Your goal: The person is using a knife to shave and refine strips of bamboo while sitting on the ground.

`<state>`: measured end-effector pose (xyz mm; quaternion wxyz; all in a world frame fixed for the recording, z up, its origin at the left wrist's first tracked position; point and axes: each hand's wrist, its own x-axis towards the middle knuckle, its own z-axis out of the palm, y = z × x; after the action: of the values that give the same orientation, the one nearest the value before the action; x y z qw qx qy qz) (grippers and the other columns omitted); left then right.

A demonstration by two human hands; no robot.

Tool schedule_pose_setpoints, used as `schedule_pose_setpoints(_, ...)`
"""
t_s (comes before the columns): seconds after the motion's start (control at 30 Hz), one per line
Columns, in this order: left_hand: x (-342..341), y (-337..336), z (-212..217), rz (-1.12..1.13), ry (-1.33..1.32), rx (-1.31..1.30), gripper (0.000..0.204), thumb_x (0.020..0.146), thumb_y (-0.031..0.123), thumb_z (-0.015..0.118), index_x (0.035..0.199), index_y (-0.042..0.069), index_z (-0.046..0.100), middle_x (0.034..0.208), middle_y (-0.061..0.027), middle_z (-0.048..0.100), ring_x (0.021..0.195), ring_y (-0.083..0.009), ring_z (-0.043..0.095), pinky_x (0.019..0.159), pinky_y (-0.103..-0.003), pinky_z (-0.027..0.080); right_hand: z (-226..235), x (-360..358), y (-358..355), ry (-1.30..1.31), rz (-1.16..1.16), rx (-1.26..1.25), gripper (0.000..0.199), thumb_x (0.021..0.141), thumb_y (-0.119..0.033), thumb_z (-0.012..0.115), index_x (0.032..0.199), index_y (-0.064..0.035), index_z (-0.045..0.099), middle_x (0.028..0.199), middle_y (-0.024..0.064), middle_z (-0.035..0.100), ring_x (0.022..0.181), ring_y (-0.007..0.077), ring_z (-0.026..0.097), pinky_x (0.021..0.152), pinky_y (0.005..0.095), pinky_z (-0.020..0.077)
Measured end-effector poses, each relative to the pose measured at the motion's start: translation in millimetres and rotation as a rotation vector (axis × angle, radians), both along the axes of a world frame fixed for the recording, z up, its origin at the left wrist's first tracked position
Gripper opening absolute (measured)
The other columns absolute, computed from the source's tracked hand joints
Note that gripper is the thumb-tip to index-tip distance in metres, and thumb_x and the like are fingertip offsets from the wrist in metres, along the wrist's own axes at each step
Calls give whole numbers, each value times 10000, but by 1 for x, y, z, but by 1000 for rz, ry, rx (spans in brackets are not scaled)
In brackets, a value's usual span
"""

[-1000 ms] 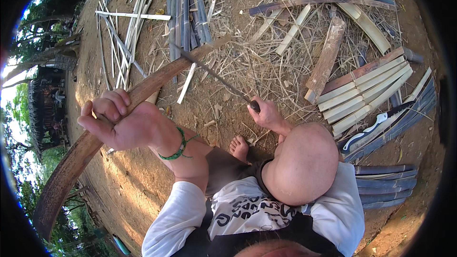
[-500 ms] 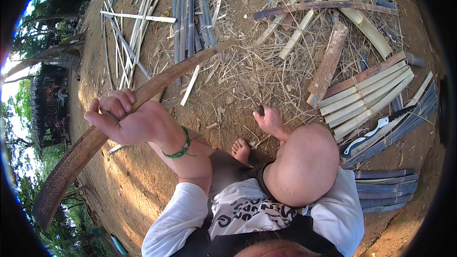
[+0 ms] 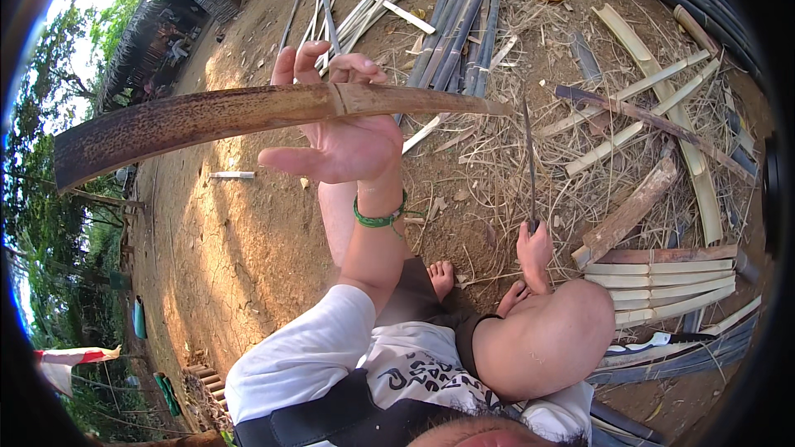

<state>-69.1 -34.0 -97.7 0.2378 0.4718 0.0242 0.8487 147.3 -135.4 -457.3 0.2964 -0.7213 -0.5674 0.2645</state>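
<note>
A long brown split bamboo piece (image 3: 199, 114), dark and speckled at its wide left end, lies level across my raised left hand (image 3: 352, 136). My fingers stick up behind it and the thumb stretches out below, so it rests in a loose hold. Its narrow end points right, close to the blade of a knife (image 3: 531, 157); I cannot tell whether they touch. Low beside my bent knee, my right hand (image 3: 535, 250) is closed round the knife's dark handle, with the long thin blade pointing up and away.
Pale bamboo strips (image 3: 373, 2) and dark bamboo slats (image 3: 464, 21) lie at the far side. Shavings (image 3: 497, 174) litter the dirt. Split bamboo (image 3: 662, 278) and a saw with a white-and-black handle (image 3: 658, 339) lie right. A thatched hut (image 3: 132, 41) stands far left.
The bamboo piece has swung from a steep slant to nearly level. My left fingers have loosened from their curl, and the view has turned. The knife blade now shows clearly near the narrow end.
</note>
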Motion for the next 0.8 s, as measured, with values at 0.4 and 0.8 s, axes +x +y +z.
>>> schedule_pose_setpoints(0.4,-43,-55,86,64,65,-86,399,865,329,511,530,184,349,455,6,267,400,-139,272,478,-335,284,30,32,26,275,99,204,490,866,-388,754,1148,-5,634,1142,192,595,1054,350,595,917,443,479)
schedule_pose_setpoints(0.8,107,21,-14,-507,-39,-198,706,876,678,542,1057,-4,578,860,-162,591,882,-323,608,965,-530,463,239,87,50,1369,394,459,552,1019,-408,556,1376,0,449,1279,163,594,1164,275,615,1018,436,494)
